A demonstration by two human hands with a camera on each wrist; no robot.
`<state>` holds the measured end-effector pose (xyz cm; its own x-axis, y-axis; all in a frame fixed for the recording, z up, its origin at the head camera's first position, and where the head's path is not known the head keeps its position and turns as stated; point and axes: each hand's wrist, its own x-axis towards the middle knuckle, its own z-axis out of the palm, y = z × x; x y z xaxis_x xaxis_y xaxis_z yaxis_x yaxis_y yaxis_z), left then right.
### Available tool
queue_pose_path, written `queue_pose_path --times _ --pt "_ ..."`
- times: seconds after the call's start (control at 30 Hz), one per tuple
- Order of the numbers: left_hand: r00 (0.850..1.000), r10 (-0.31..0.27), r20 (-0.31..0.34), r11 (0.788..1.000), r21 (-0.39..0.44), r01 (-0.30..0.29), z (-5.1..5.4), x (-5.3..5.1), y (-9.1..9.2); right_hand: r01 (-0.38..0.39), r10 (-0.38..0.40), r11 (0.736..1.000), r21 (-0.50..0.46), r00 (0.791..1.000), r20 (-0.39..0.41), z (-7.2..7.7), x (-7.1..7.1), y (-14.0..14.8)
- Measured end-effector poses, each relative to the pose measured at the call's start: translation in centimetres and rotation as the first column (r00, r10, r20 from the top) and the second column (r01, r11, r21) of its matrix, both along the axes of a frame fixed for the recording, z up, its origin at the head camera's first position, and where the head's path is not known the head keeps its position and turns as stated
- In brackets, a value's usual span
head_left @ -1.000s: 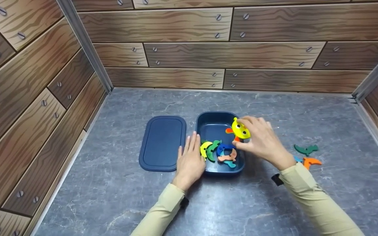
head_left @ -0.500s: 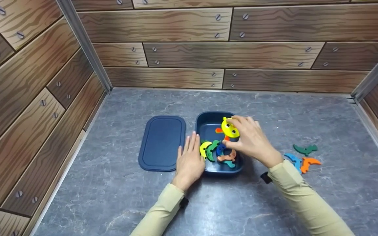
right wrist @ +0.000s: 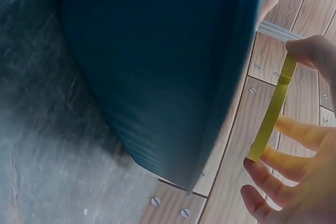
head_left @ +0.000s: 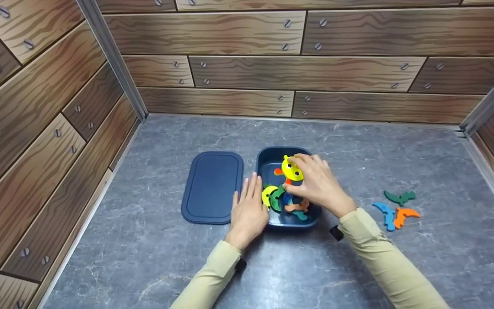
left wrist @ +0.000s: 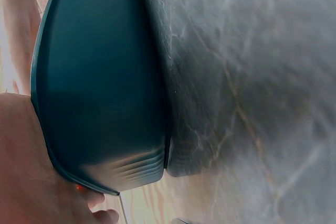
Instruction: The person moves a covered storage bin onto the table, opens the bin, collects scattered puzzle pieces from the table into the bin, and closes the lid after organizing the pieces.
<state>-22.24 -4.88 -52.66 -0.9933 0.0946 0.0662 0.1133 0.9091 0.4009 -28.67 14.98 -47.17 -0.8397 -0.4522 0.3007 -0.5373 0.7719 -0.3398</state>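
In the head view, the right hand (head_left: 315, 182) pinches a yellow figure (head_left: 288, 170) between thumb and fingers, above the inside of the blue box (head_left: 287, 226). The left hand (head_left: 248, 216) lies straight-fingered along the box's left side, gripping nothing; that light contact should steady it without squeezing. Good handling would mean holding the figure by its edges, clear of the box's rim, and loosening the pinch only once something supports it. The bare far end of the box seems kinder than the jumbled pieces (head_left: 276, 199) at its near end. Those overlap, partly behind the right hand, so their number is unclear.

In the left wrist view, the box's outer wall hides its contents. The left hand is cut off, and a tiny orange spot near its fingers is unidentifiable.

In the right wrist view, the figure stands edge-on beyond the box's rim, its face hidden; its height above the box's base cannot be judged.
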Motion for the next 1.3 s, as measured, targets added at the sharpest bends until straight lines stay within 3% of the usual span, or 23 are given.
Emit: queue_pose_path --times 0.47,0.8,1.3 --pt "1.0 -0.005 -0.013 1.0 0.009 0.005 -0.2 0.2 0.0 0.005 -0.005 1.0 0.008 1.0 0.006 -0.9 -0.6 -1.0" --pt "1.0 -0.002 -0.027 1.0 -0.011 0.002 -0.2 0.1 -0.1 0.014 -0.015 0.999 0.034 0.999 0.052 -1.4 -0.7 -1.7" --pt "1.0 -0.007 -0.014 1.0 0.019 0.008 -0.1 0.2 0.0 0.016 -0.016 1.0 -0.018 1.0 0.017 -1.0 0.8 -1.1"
